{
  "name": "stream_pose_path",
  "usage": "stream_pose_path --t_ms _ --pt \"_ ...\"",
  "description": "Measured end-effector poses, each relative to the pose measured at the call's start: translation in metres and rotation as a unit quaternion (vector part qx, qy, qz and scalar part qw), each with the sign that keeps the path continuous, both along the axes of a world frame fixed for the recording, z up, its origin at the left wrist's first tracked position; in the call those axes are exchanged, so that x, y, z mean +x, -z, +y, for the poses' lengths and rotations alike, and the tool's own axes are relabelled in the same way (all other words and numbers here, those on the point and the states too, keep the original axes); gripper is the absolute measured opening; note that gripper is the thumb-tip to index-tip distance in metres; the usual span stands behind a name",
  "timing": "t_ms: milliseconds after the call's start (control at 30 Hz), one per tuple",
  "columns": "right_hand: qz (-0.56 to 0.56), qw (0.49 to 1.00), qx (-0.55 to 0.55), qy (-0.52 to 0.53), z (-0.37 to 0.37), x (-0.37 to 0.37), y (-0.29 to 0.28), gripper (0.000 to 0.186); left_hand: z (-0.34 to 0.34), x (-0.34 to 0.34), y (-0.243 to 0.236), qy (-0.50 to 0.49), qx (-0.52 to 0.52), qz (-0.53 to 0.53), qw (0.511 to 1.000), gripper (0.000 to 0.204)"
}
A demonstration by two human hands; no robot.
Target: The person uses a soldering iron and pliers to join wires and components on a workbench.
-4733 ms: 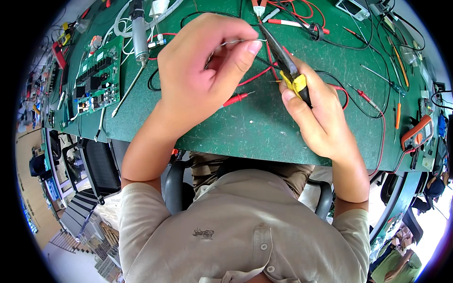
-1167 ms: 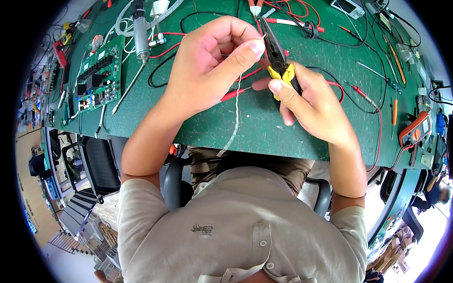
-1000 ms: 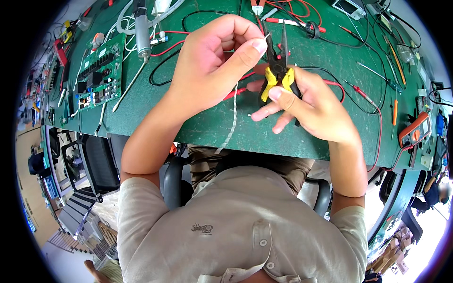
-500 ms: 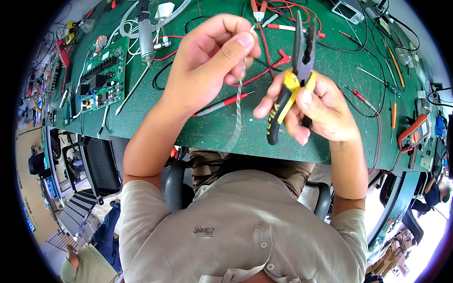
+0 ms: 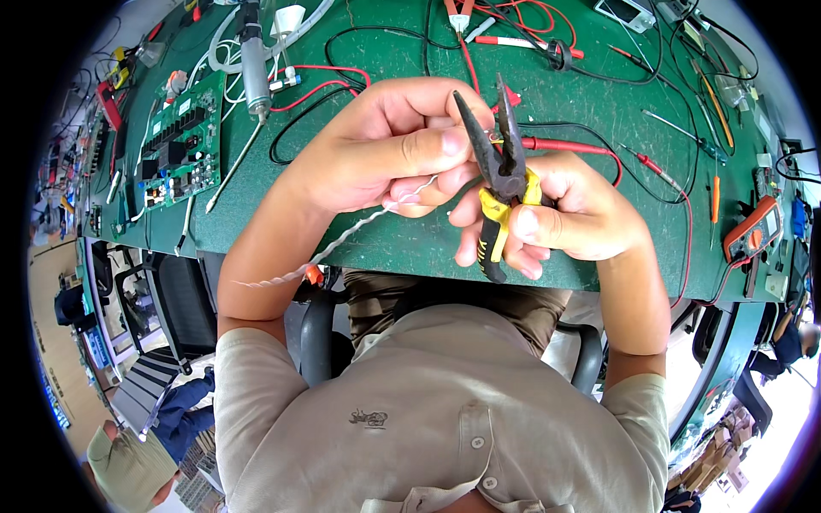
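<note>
Right grip (image 5: 569, 209), pliers (image 5: 508, 179) — probe (image 5: 564, 146) behind, multimeter (image 5: 753, 229)

Pliers (image 5: 510, 183) are black and yellow, tabletop (image 5: 402, 254) green, and the wire (image 5: 334, 246) seemingly whitish.

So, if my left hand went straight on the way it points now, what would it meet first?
Most likely the pliers in your right hand: their open jaws appear just ahead of your left hand, though depth is unclear.
</note>
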State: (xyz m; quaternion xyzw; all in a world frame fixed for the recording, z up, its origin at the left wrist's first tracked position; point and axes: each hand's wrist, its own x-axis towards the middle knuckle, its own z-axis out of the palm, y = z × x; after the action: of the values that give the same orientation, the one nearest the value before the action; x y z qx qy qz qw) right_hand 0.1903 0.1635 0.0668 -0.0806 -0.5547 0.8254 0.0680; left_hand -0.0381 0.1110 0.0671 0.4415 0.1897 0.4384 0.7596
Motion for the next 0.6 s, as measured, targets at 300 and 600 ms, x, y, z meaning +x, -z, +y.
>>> stream_pose_path --t_ms 300,600 --pt "-0.01 0.999 0.011 -0.03 0.0019 0.0009 0.0004 0.035 0.0018 0.0001 0.0036 0.052 -0.027 -0.009 0.998 0.023" --pt "-0.007 0.998 0.023 -0.053 -0.0006 0.0017 -0.0016 0.034 -0.003 -0.0013 -0.0057 0.048 -0.053 0.116 0.991 0.018"
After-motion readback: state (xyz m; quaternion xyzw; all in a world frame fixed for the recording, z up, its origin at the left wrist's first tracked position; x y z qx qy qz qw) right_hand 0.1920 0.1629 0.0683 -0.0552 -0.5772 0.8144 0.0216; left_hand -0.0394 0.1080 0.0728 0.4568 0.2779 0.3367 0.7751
